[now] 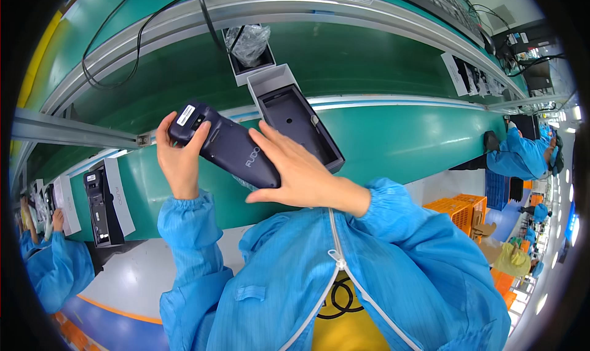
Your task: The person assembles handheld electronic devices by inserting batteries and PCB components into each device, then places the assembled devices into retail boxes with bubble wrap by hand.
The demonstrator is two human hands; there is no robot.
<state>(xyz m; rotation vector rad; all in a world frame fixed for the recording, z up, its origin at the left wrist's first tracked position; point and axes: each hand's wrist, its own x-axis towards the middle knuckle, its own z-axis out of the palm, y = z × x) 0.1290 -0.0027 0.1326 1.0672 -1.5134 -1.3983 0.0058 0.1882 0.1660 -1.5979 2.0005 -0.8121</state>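
A dark handheld terminal (236, 148) with a white label and a small camera window at its upper end is held tilted above the bench. My left hand (179, 151) grips that labelled end between thumb and fingers. Across the opposite, rounded end lies my right hand (301, 170), its fingers along one edge and its thumb by the other. Just right of the terminal sits an open white box (270, 78) with a black insert (292, 114) that has a round hole. Clear plastic shows partly beneath the terminal.
Behind stands another box (236, 71) with crumpled clear plastic (249, 44). Another open box (98, 210) with a terminal is on the left. A metal rail (276, 12) and black cables (139, 41) cross the far side. Co-workers (58, 271) sit left and right; orange crates (458, 210) stand right.
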